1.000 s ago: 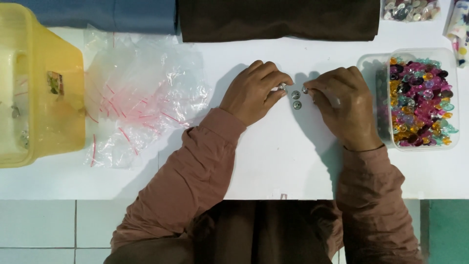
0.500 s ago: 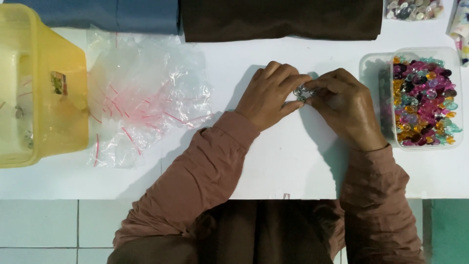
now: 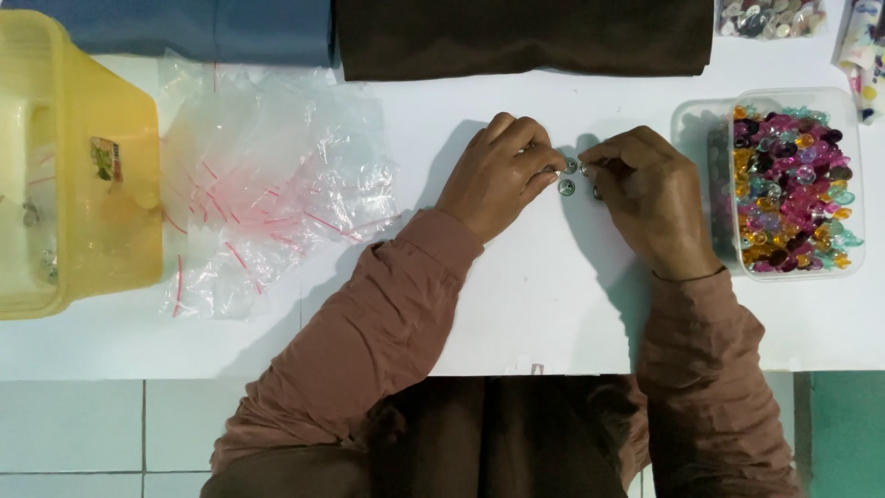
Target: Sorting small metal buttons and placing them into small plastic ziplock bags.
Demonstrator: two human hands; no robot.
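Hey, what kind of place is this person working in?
Probably a home craft or jewellery-making table: a clear tub of coloured beads, a heap of small plastic bags, and both hands, left hand and right hand, at tiny silvery pieces.

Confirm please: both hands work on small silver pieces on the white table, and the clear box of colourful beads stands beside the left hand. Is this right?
Not quite. In the head view the clear box of colourful beads stands beside the right hand, not the left hand. The rest holds.
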